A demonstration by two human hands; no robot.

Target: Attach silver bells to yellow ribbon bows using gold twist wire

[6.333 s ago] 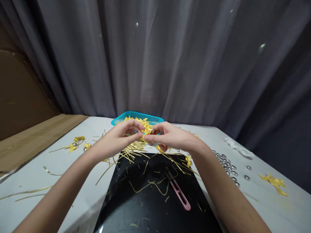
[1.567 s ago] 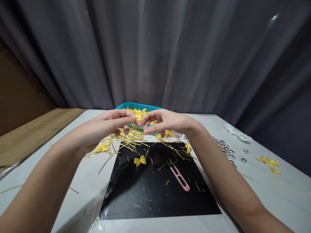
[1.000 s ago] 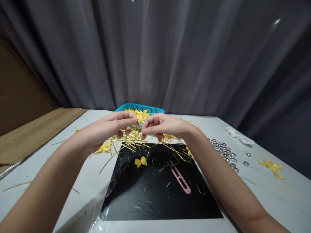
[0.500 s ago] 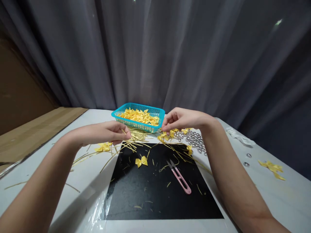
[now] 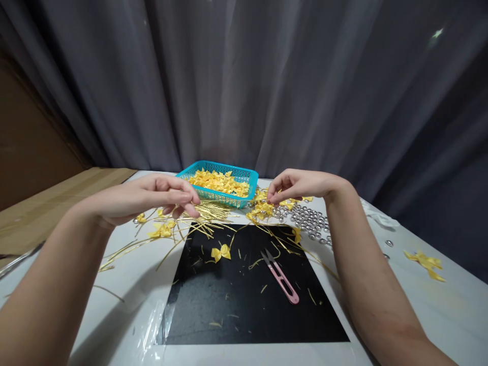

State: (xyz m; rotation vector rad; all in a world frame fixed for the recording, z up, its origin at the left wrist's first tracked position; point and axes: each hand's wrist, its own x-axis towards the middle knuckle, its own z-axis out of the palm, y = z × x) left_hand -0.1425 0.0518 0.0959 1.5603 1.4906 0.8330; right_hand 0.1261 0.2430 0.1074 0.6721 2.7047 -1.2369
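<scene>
My left hand (image 5: 173, 197) hovers above the left end of a bundle of gold wires (image 5: 215, 212), its fingers apart and nothing visible in them. My right hand (image 5: 292, 185) is closed in a pinch over yellow ribbon bows (image 5: 262, 209) and beside a spread of silver beads (image 5: 310, 221). Whatever its fingertips hold, if anything, is too small to make out. A single yellow bow (image 5: 221, 252) lies on the black mat (image 5: 229, 300). Pink thread snips (image 5: 284, 282) rest on the mat, blades pointing away from me.
Behind the wires stands a turquoise basket (image 5: 249, 175) of yellow bows. More bows (image 5: 162, 230) lie at the left, with another piece of yellow ribbon (image 5: 425, 262) at the far right. Short wire clippings dot the mat. A grey curtain (image 5: 236, 86) hangs behind the table.
My left hand has moved left and its pinched fingers have spread apart. My right hand has shifted slightly right, away from the basket, still pinched.
</scene>
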